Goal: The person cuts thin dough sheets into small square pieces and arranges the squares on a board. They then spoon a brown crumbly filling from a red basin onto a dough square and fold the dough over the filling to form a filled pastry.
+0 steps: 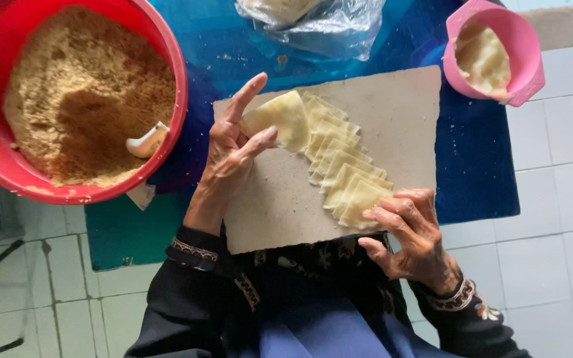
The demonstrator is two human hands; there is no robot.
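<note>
My left hand (233, 142) pinches a pale, soft dough wrapper (281, 119) between thumb and fingers at the top of a fanned row of several square wrappers (343, 172). The row lies on a grey board (402, 119) resting on my lap. My right hand (411, 235) rests on the board's near right edge, its fingertips pressing the lowest wrapper of the row.
A big red bowl (179, 86) of brown crumbly filling with a white spoon (146, 141) stands at the upper left. A pink cup (528, 50) of pale paste sits upper right. A clear plastic bag (319, 23) lies on the blue mat (472, 152). White tiled floor surrounds.
</note>
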